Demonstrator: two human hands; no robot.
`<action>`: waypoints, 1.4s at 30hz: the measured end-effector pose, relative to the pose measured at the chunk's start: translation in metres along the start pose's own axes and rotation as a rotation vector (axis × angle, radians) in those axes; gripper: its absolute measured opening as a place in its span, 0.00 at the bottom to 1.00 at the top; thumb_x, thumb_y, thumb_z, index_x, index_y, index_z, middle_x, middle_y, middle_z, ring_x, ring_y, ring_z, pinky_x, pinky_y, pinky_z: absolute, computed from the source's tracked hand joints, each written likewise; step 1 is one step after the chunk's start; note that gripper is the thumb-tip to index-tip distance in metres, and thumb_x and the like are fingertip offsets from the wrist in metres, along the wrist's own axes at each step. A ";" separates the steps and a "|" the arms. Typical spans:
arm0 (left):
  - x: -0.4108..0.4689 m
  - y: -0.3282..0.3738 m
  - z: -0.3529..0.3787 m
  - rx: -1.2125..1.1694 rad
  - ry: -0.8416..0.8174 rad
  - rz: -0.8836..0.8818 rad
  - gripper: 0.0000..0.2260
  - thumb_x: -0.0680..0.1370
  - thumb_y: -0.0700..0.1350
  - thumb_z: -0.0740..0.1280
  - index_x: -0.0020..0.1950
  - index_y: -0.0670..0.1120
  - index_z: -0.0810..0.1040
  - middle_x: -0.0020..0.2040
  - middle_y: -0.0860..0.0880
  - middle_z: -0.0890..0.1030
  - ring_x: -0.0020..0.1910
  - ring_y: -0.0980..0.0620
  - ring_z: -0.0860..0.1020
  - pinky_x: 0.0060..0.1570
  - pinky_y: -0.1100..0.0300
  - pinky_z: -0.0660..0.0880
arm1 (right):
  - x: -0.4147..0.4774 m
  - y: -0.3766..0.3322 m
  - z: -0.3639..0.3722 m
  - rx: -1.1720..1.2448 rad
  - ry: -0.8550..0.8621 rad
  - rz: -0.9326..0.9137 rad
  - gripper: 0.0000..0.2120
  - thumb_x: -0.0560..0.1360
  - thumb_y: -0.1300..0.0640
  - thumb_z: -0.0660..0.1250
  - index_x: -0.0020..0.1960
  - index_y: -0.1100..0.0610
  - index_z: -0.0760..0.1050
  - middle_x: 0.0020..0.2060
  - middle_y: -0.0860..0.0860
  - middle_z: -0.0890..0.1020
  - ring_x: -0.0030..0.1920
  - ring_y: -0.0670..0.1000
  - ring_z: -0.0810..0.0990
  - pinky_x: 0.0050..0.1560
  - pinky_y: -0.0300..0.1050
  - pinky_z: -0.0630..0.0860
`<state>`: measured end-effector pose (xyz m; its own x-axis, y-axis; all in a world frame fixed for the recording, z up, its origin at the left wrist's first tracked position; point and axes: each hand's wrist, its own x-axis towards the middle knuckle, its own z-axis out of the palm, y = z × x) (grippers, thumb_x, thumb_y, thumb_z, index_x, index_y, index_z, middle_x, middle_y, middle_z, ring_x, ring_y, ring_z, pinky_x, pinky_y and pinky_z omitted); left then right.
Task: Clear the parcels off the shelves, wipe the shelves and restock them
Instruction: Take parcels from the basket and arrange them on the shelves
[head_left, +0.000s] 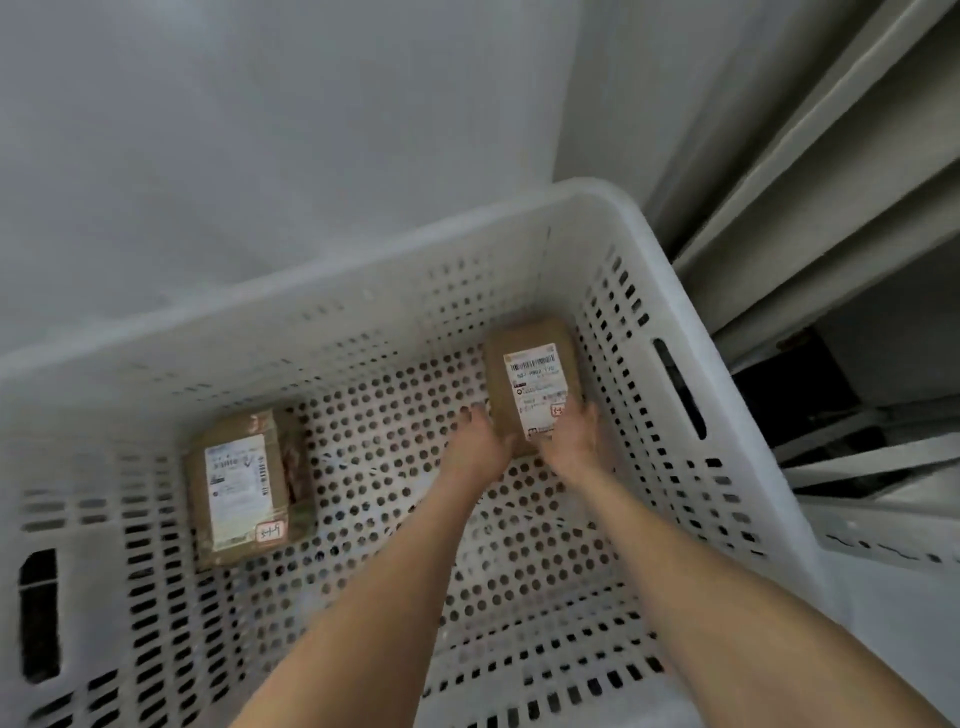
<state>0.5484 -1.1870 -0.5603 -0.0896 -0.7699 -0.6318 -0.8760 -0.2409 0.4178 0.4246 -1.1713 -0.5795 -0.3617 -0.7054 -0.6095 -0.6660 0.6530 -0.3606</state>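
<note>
Our two bare forearms rise from the bottom edge, cut off below the elbows, into one white perforated crate (363, 275), itself cut off at the lower left. We count two brown parcels inside it. At lower left, the left parcel (244, 488) lies flat, label up, its print too blurred to read. Right of centre, our left hand (480, 441) grips the near left corner of the right parcel (535, 384). Our right hand (571, 439) grips its near right corner, thumb on the label. Most fingers are hidden by the box, and we cannot tell whether it rests on the crate floor. Grey shelves (810, 218) climb the right edge, their lower part dark.
</note>
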 end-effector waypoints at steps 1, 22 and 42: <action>0.008 -0.001 0.006 -0.043 0.002 -0.009 0.26 0.79 0.50 0.63 0.73 0.40 0.61 0.69 0.40 0.68 0.67 0.42 0.69 0.61 0.52 0.69 | 0.009 0.002 0.005 0.005 0.008 0.023 0.38 0.72 0.53 0.73 0.75 0.56 0.56 0.70 0.59 0.63 0.66 0.60 0.70 0.63 0.56 0.73; -0.068 -0.202 -0.077 -0.153 0.451 -0.395 0.21 0.79 0.44 0.60 0.73 0.43 0.65 0.68 0.44 0.70 0.65 0.46 0.71 0.60 0.53 0.71 | -0.071 -0.121 0.154 -0.032 -0.280 -0.181 0.25 0.75 0.53 0.70 0.69 0.56 0.67 0.62 0.54 0.75 0.60 0.56 0.76 0.57 0.48 0.75; -0.053 -0.249 -0.078 -0.894 0.315 -0.594 0.22 0.78 0.48 0.66 0.69 0.42 0.68 0.63 0.45 0.77 0.59 0.45 0.77 0.60 0.49 0.74 | -0.045 -0.102 0.142 0.371 -0.338 0.124 0.17 0.80 0.54 0.64 0.67 0.58 0.72 0.62 0.55 0.79 0.59 0.56 0.78 0.61 0.49 0.74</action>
<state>0.8082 -1.1320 -0.5800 0.4648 -0.4763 -0.7464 -0.0729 -0.8607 0.5038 0.6013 -1.1669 -0.6160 -0.1517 -0.5281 -0.8355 -0.3333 0.8231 -0.4597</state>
